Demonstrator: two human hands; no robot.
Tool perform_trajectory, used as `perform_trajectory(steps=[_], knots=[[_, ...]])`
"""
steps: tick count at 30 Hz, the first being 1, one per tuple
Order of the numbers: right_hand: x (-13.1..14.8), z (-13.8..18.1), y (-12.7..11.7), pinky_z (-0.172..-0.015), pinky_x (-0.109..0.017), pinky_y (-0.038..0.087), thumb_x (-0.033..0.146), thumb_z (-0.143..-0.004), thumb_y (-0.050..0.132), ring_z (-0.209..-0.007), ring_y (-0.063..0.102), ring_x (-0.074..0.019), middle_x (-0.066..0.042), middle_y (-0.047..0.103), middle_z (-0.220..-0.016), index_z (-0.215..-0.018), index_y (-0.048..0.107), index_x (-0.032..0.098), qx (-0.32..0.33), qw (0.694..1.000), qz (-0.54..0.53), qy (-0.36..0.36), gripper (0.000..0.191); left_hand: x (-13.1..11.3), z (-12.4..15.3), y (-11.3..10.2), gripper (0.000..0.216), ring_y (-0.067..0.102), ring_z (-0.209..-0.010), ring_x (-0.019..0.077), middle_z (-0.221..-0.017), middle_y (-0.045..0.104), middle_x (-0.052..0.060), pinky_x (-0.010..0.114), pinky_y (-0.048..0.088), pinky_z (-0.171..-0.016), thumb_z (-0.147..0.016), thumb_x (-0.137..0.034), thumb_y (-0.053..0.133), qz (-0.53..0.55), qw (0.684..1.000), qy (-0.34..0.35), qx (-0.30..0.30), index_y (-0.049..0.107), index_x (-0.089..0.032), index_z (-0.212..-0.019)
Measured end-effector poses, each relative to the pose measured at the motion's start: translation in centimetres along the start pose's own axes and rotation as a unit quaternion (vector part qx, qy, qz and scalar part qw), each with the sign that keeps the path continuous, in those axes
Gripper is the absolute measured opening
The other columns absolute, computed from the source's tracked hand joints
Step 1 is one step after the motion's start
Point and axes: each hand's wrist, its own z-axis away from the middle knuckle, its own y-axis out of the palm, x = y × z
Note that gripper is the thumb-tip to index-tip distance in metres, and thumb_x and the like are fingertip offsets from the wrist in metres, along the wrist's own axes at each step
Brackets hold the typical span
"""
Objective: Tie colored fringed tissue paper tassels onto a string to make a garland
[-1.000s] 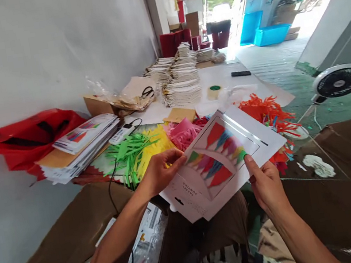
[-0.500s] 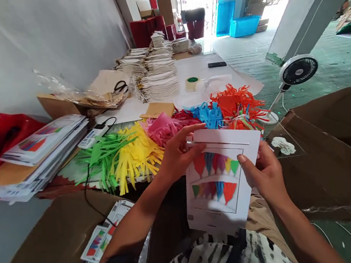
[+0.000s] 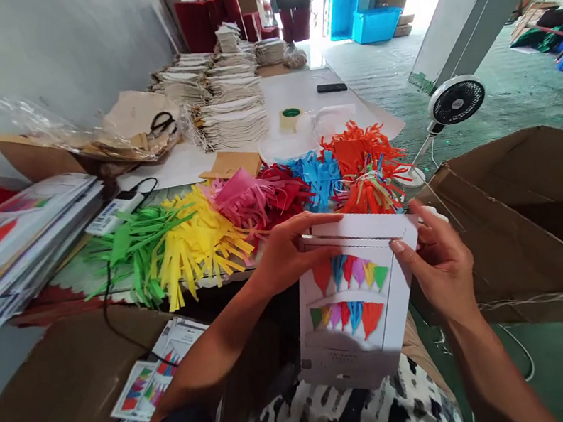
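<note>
I hold a white printed card [image 3: 355,314] with two rows of coloured pennants pictured on it, upright over my lap. My left hand [image 3: 288,249] grips its top left corner, fingers curled over the upper edge. My right hand [image 3: 439,264] pinches the top right edge, thumb on the front. Just beyond the card lie bundles of cut paper fringe on the table edge: green [image 3: 132,254], yellow [image 3: 195,243], pink [image 3: 244,199], blue [image 3: 319,176] and orange [image 3: 364,157].
A stack of similar printed cards [image 3: 15,234] sits at the left, with more in the brown carton [image 3: 143,389] below. Stacks of white paper bags [image 3: 233,114], a tape roll [image 3: 290,118], scissors [image 3: 162,123] and a phone [image 3: 331,87] lie farther back. An open cardboard box [image 3: 526,220] and a white fan [image 3: 455,103] stand at the right.
The card has turned from a tilted, flat hold to upright and come closer to my body. My left hand moved from its left side to the top edge. The view has shifted right and down.
</note>
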Motion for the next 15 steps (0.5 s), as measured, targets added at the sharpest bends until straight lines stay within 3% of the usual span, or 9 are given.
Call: perform_trajectory(steps=[2,4,9,12,15], knots=[[-0.1,0.0,-0.8,-0.095,-0.042,0.060,0.037,-0.088,0.082,-0.111,0.071,-0.0262,-0.006,0.075,-0.126,-0.130,0.076,0.034,0.066,0.996,0.045,-0.026,0.042,-0.1,0.1,0.3,0.049,0.070,-0.094,0.0184,-0.111,0.076,0.007,0.025,0.056,-0.075,-0.079,-0.035,0.091,-0.031,0.999,0.014,0.010,0.079,-0.027,-0.126],[-0.2,0.1,-1.4,-0.098,-0.042,0.058,0.036,-0.087,0.084,-0.112,0.070,-0.0259,-0.004,0.076,-0.124,-0.127,0.077,0.035,0.106,0.991,0.080,-0.029,0.041,-0.1,0.3,0.6,0.048,0.070,-0.092,0.0176,-0.108,0.076,0.006,0.025,0.055,-0.076,-0.078,-0.034,0.091,-0.056,0.998,0.021,0.015,0.079,-0.027,-0.125],[-0.1,0.8,-2.1,-0.099,-0.041,0.059,0.036,-0.084,0.086,-0.116,0.070,-0.0264,-0.004,0.074,-0.133,-0.133,0.074,0.033,0.095,0.992,0.083,0.010,0.051,0.5,0.7,1.3,0.041,0.069,-0.083,0.0155,-0.102,0.076,0.005,0.024,0.053,-0.072,-0.080,-0.034,0.090,-0.071,0.997,0.013,0.006,0.082,-0.026,-0.119],[0.2,1.1,-2.2,-0.091,-0.036,0.061,0.034,-0.083,0.087,-0.109,0.072,-0.0240,-0.004,0.075,-0.128,-0.128,0.076,0.032,0.087,0.993,0.079,0.023,0.047,0.5,0.7,1.7,0.036,0.069,-0.082,0.0149,-0.099,0.076,0.005,0.024,0.053,-0.072,-0.081,-0.033,0.089,-0.078,0.997,0.025,0.002,0.083,-0.025,-0.115],[0.4,1.1,-2.4,-0.087,-0.033,0.062,0.033,-0.080,0.090,-0.109,0.071,-0.0231,-0.006,0.073,-0.129,-0.133,0.072,0.032,0.065,0.995,0.068,0.013,0.056,0.3,0.6,2.0,0.033,0.070,-0.085,0.0147,-0.100,0.076,0.005,0.024,0.054,-0.076,-0.083,-0.031,0.087,-0.085,0.995,0.052,-0.005,0.083,-0.025,-0.115]])
